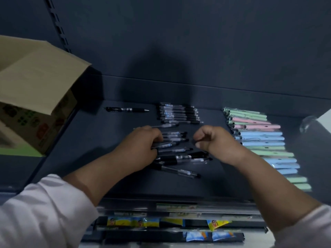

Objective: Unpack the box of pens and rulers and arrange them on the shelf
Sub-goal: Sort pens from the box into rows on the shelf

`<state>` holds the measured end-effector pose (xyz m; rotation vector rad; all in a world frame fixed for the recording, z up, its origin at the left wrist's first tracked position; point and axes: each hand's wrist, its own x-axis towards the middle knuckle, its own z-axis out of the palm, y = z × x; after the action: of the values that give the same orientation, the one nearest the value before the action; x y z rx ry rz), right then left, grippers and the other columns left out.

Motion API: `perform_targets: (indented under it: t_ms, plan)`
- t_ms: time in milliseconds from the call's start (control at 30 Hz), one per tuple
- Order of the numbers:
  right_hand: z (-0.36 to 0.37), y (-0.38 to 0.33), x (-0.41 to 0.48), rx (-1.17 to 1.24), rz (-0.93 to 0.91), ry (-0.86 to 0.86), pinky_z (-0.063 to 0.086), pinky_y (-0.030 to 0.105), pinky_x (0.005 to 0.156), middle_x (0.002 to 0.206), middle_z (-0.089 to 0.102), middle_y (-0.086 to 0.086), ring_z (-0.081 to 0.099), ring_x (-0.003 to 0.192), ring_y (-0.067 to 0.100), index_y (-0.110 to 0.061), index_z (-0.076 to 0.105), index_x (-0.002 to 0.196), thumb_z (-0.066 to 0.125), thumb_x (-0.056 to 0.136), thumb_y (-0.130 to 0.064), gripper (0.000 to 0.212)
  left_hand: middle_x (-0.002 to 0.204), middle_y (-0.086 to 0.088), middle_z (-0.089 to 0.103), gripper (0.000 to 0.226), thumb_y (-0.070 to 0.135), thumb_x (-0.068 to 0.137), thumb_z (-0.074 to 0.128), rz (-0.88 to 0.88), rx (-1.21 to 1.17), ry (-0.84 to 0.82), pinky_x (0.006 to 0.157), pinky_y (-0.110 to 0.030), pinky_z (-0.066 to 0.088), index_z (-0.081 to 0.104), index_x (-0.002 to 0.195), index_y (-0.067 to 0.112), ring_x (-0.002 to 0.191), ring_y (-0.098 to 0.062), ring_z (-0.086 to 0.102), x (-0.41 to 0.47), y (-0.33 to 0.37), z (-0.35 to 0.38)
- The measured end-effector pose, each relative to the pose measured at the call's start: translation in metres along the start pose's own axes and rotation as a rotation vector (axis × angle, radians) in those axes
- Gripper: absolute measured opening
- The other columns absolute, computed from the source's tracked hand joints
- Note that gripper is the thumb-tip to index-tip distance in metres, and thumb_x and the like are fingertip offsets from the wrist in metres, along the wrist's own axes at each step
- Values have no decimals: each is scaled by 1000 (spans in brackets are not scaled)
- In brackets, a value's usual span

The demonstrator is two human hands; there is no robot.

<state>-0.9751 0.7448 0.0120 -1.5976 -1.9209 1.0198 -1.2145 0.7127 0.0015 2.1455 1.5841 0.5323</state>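
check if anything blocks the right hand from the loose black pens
Nothing visible does. The right hand is just beside the loose black pens; the left hand grips them from the opposite side.

Open cardboard box (35,83) stands at the left end of the shelf (86,140); one black pen (127,109) lies alone, a tidy row of black pens (179,113) behind a loose heap (179,158), pastel pens (265,140) ranked at right.
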Motion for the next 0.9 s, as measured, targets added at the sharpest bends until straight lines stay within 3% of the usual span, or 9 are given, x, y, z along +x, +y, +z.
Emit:
perform_targets:
  t_ms: [100, 167, 267, 367, 467, 567, 733, 900]
  plan:
    - [-20, 5, -11, -52, 88, -113, 46, 16, 74, 84, 67, -6, 62, 81, 10, -24, 66, 81, 74, 80, -6, 19, 86, 16, 48, 5, 28, 86, 65, 42, 33, -18, 75, -24, 40, 66, 91, 29, 90, -8, 49, -3, 9, 2]
    - [-22, 7, -17, -165, 141, -217, 46, 17, 76, 91, 67, -3, 61, 83, 10, -25, 66, 87, 75, 79, -8, 21, 86, 15, 47, 10, 36, 88, 63, 54, 126, -111, 72, -23, 36, 67, 94, 29, 89, -8, 46, -3, 17, 7]
    - [-16, 7, -20, -271, 122, -211, 46, 21, 76, 88, 63, -5, 59, 81, 9, -27, 62, 85, 74, 79, -8, 23, 91, 9, 45, 16, 35, 90, 61, 45, 244, -158, 75, -24, 36, 66, 101, 24, 89, -9, 41, -1, 25, 12]
    - [-14, 4, -20, -239, 88, -186, 45, 18, 68, 82, 61, -4, 57, 76, 10, -21, 60, 79, 73, 78, -4, 23, 97, 8, 52, 11, 29, 88, 65, 1, 206, -180, 75, -24, 41, 62, 98, 23, 90, -10, 48, 0, 29, 10]
    - [-15, 4, -24, -66, 54, -136, 42, 12, 62, 77, 58, -4, 54, 72, 9, -19, 57, 77, 70, 79, 4, 26, 96, 9, 56, 11, 24, 87, 66, -17, 165, -178, 71, -24, 43, 60, 95, 24, 87, -9, 52, -1, 32, 8]
    - [-19, 3, -25, 147, 24, -44, 42, 13, 66, 76, 55, -4, 52, 70, 9, -17, 59, 78, 68, 80, 8, 26, 97, 11, 54, 16, 23, 89, 64, -29, 121, -118, 74, -20, 39, 64, 105, 26, 90, -8, 51, 0, 33, 6]
    - [-20, -9, -22, 716, 90, -11, 47, 15, 59, 65, 61, -7, 57, 60, 5, -16, 65, 88, 60, 83, 10, 27, 86, 19, 54, 13, 21, 92, 60, -61, -80, -57, 71, -17, 44, 67, 98, 29, 80, 1, 54, 5, 36, -9]
    - [-6, -27, -14, 1106, 116, -56, 50, 19, 58, 68, 65, -3, 60, 60, 8, -15, 64, 89, 64, 70, -8, 20, 74, 9, 64, 16, 23, 94, 57, -98, -288, -77, 62, -23, 44, 66, 85, 32, 67, -5, 56, 14, 45, -12]
